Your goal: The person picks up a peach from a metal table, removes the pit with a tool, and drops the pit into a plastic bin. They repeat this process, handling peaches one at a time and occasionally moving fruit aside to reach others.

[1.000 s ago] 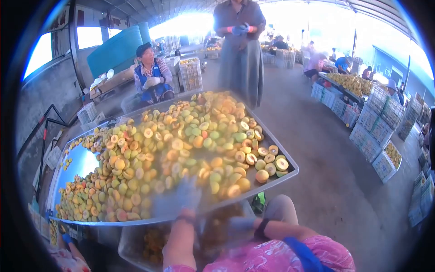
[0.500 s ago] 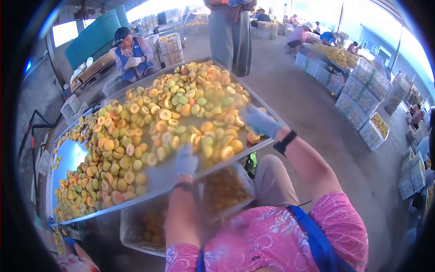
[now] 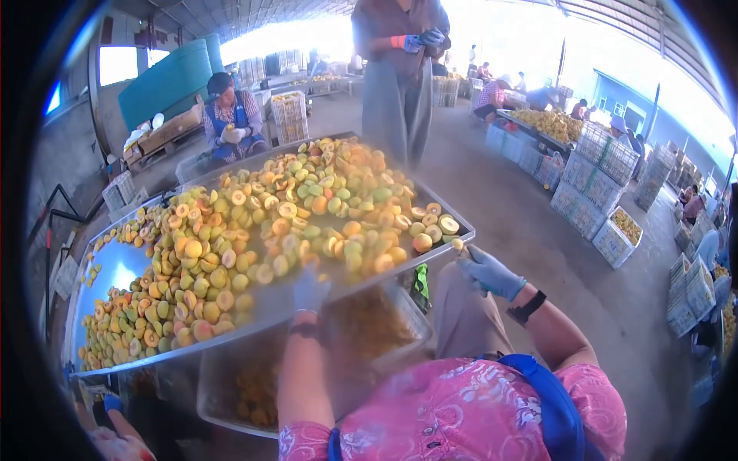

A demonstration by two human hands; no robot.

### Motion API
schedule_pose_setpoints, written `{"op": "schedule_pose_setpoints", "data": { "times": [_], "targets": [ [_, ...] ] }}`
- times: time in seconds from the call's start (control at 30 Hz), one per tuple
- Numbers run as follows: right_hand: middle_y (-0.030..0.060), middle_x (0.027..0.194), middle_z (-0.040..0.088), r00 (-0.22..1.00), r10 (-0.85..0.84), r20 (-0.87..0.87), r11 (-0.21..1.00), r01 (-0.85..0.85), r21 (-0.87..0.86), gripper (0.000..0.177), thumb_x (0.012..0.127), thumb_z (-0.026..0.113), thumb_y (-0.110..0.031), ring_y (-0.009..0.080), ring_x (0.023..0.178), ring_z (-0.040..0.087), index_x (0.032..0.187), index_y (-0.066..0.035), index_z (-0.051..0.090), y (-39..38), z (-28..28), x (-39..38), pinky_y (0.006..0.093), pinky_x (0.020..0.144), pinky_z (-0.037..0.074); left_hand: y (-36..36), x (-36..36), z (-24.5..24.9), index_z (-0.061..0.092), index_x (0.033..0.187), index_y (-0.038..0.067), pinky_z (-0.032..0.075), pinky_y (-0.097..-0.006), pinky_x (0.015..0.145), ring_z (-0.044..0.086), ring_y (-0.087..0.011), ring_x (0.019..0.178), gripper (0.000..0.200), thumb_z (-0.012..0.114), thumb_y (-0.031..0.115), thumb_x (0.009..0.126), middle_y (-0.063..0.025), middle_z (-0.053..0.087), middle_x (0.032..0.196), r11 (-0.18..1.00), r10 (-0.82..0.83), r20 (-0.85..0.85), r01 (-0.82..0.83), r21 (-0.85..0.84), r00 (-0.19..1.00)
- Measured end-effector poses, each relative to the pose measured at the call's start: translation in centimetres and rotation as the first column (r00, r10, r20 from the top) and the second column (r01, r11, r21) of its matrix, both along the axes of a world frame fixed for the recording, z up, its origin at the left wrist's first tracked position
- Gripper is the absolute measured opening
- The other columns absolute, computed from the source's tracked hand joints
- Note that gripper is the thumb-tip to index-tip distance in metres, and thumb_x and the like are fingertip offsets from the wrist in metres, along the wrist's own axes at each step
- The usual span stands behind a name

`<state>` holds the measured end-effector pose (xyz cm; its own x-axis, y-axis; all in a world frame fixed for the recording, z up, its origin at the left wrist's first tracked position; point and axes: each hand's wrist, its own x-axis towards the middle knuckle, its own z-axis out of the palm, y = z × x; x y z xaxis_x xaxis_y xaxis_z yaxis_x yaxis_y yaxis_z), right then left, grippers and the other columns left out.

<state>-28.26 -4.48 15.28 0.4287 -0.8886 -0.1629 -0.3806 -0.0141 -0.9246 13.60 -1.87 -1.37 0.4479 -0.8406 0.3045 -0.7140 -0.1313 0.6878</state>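
Observation:
Halved and whole apricots cover much of a large metal tray in front of me. My left hand, in a pale glove, is at the tray's front edge beside the apricots; haze and motion blur its fingers. Just outside the tray's right corner is my right hand, gloved too, with a dark band on the wrist. Its thumb and forefinger stand apart, and a small yellowish-brown piece shows right by the fingertips, over the rim. Several apricot halves lie in that corner.
Under the tray sit white crates with fruit in them. A seated person works across the tray; another person stands behind it. Stacked crates and other people at tables fill the right background.
My right hand has moved off the fruit to the right, out past the tray's corner. My left hand stays near the front edge. The standing person's hands now show as the view tilts up.

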Motion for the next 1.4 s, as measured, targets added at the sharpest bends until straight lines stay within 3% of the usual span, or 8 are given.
{"op": "schedule_pose_setpoints", "data": {
  "times": [0.47, 0.5, 0.6, 0.73, 0.8, 0.93, 1.03, 1.4],
  "targets": [
    [0.0008, 0.081, 0.059, 0.991, -0.134, -0.020, 0.882, 0.110, -0.459, 0.031, 0.095, 0.054, -0.029, 0.0082, 0.066, 0.053, 0.116, -0.006, 0.054, -4.3, -8.8, 3.2, 0.0287, 0.060, 0.047, -1.1, 0.5, -0.3, 0.061, 0.111, 0.007, 0.048, -0.0434, 0.088, 0.059, -0.0385, 0.100, 0.041, 0.061, 0.020, 0.072, -0.0204, 0.060, 0.109, 0.997, 0.076, 0.185, -0.078, 0.009, 0.980],
    [0.0113, 0.087, 0.065, 0.992, -0.031, 0.121, 0.716, 0.106, -0.690, 0.037, 0.092, 0.058, -0.029, 0.0233, 0.075, 0.065, 0.121, -0.005, 0.051, -5.5, -11.4, 3.1, 0.0384, 0.068, 0.051, -1.1, 0.7, -0.5, 0.061, 0.112, 0.008, 0.048, -0.0431, 0.090, 0.059, -0.0382, 0.102, 0.042, 0.061, 0.021, 0.072, -0.0204, 0.060, 0.111, 0.993, 0.093, 0.179, -0.103, 0.050, 0.980],
    [0.0271, 0.096, 0.063, 0.998, -0.059, 0.020, 0.829, 0.060, -0.556, 0.041, 0.088, 0.058, -0.023, 0.0459, 0.088, 0.062, 0.123, -0.006, 0.047, -2.2, -8.3, 2.6, 0.0507, 0.073, 0.050, 0.6, 0.1, -0.3, 0.060, 0.118, 0.008, 0.046, -0.0421, 0.095, 0.058, -0.0362, 0.109, 0.048, 0.062, 0.024, 0.073, -0.0210, 0.062, 0.114, 0.995, 0.082, 0.223, -0.094, 0.044, 0.971],
    [0.0195, 0.085, 0.062, 0.987, -0.138, -0.087, 0.778, 0.054, -0.626, 0.024, 0.086, 0.060, -0.021, 0.0424, 0.080, 0.061, 0.099, -0.006, 0.045, -1.8, -10.7, 1.8, 0.0485, 0.065, 0.048, 0.1, 0.7, -1.2, 0.062, 0.111, 0.003, 0.049, -0.0452, 0.086, 0.060, -0.0406, 0.098, 0.038, 0.063, 0.018, 0.076, -0.0233, 0.065, 0.102, 0.994, 0.083, 0.208, -0.095, 0.051, 0.975],
    [0.0128, 0.091, 0.064, 0.987, -0.100, 0.128, 0.875, 0.148, -0.461, 0.020, 0.092, 0.055, -0.028, 0.0292, 0.085, 0.060, 0.098, -0.009, 0.058, -2.0, -11.2, 1.1, 0.0358, 0.076, 0.049, -0.3, 1.4, -1.1, 0.063, 0.112, 0.005, 0.049, -0.0456, 0.086, 0.061, -0.0399, 0.099, 0.039, 0.061, 0.024, 0.078, -0.0213, 0.065, 0.105, 0.995, 0.050, 0.237, -0.068, 0.071, 0.970],
    [0.0032, 0.091, 0.064, 0.972, -0.177, -0.154, 0.764, 0.038, -0.644, 0.021, 0.096, 0.053, -0.027, 0.0163, 0.083, 0.059, 0.098, -0.008, 0.059, -3.9, -13.1, -1.3, 0.0310, 0.075, 0.048, 0.3, -0.2, 0.6, 0.063, 0.106, 0.006, 0.049, -0.0407, 0.082, 0.064, -0.0349, 0.094, 0.031, 0.061, 0.021, 0.078, -0.0195, 0.067, 0.098, 0.972, 0.136, 0.321, -0.189, 0.142, 0.937],
    [-0.0002, 0.093, 0.063, 0.985, -0.151, 0.088, 0.914, 0.173, -0.366, 0.020, 0.098, 0.051, -0.026, 0.0149, 0.084, 0.060, 0.098, -0.008, 0.059, -5.2, -15.3, -2.1, 0.0303, 0.075, 0.048, 0.8, 0.0, 0.7, 0.062, 0.105, 0.007, 0.049, -0.0400, 0.082, 0.064, -0.0347, 0.093, 0.031, 0.061, 0.022, 0.079, -0.0193, 0.066, 0.098, 0.957, 0.141, 0.399, -0.227, 0.178, 0.906],
    [0.0145, 0.087, 0.062, 0.998, -0.047, -0.041, 0.802, 0.014, -0.597, 0.019, 0.088, 0.059, -0.026, 0.0332, 0.084, 0.063, 0.095, -0.008, 0.054, -6.9, -15.7, -1.4, 0.0418, 0.074, 0.050, 1.1, 1.8, -1.2, 0.062, 0.106, 0.010, 0.052, -0.0344, 0.068, 0.062, -0.0225, 0.081, 0.027, 0.060, 0.025, 0.084, -0.0094, 0.064, 0.093, 0.932, 0.190, 0.410, -0.296, 0.211, 0.892]
  ]
}}
